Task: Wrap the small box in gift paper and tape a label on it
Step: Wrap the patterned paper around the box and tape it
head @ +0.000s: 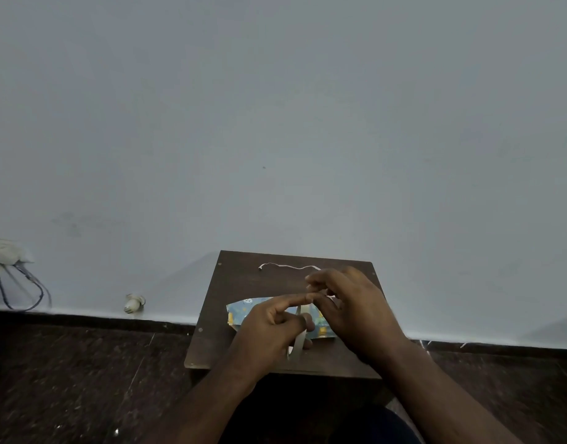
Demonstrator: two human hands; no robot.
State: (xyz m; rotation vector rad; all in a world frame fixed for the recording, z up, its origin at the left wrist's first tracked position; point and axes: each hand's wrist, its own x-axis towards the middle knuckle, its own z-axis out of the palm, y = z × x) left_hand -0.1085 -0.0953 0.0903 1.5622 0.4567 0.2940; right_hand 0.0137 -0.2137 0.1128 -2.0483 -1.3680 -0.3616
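Head view, left to right: wall socket with cables (pixel 18 277) far left, white plug-like thing (pixel 133 303) at the skirting, then the small dark table (pixel 243 277) against the wall.

Wrapped box (pixel 242 310) sits mid-table, blue patterned paper already round it, lying flat. Its long axis runs left-right across the table, roughly parallel to the wall. Left end is in plain sight and looks folded in; right end is hidden under my hands, so I can't judge that fold.

My left hand (pixel 269 334) is over the box's near side, index finger stretched out toward the right, other fingers curled round a pale strip (pixel 299 342), which I take to be tape or its backing. It hangs down toward the table's near edge. My right hand (pixel 349 302) is over the box's right end, fingertips pressed together on the strip's upper end near the left index tip. Exact contact is too small to confirm.

Handling call: box looks light and stiff enough to pin with one finger, but it will likely skate on the smooth tabletop. Paper is thin and creases or tears at corners, so hold by the flat faces, not the folded ends. Strip is limp and probably sticky: keep it taut between both hands or it curls onto itself.

Thin white scrap (pixel 288 267) lies at the table's far edge, apart from the box.
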